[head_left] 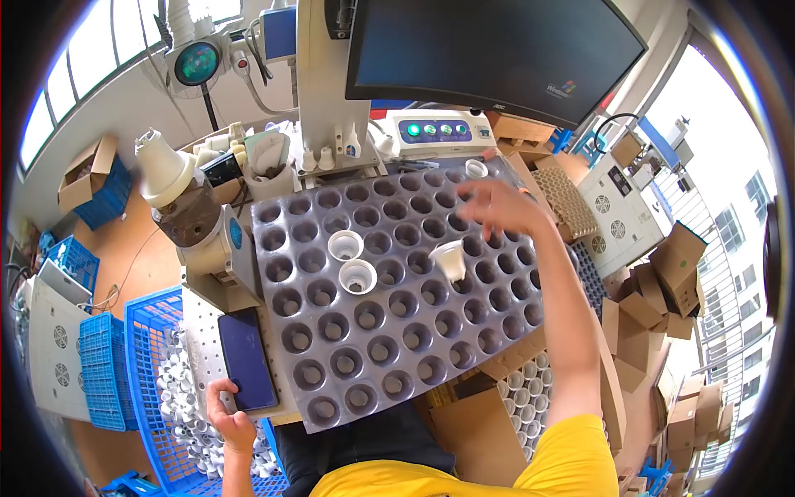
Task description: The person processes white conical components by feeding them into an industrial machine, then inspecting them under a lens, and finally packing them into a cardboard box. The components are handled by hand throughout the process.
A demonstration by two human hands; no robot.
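Note:
My right hand [503, 207] is raised over the far right part of a grey plastic tray [286, 340] with rows of round pockets. Its fingers are apart, slightly blurred, with nothing visible in them. Below it, a white plastic cup-shaped part [450, 260] leans tilted on the tray. Two white round cups [345, 246] stand side by side in pockets left of centre, their openings up. Another white ring-shaped part [476, 169] is at the tray's far edge. My left hand [232, 422] rests by the near corner of a dark phone [247, 356], loosely bent, a fingertip touching its edge.
A blue basket [142, 348] full of small white parts stands at the left. A monitor [489, 58] hangs over the back, above a control box [439, 132] with lit buttons. A cardboard box [476, 435] and white cups in rows [523, 398] lie at the near right.

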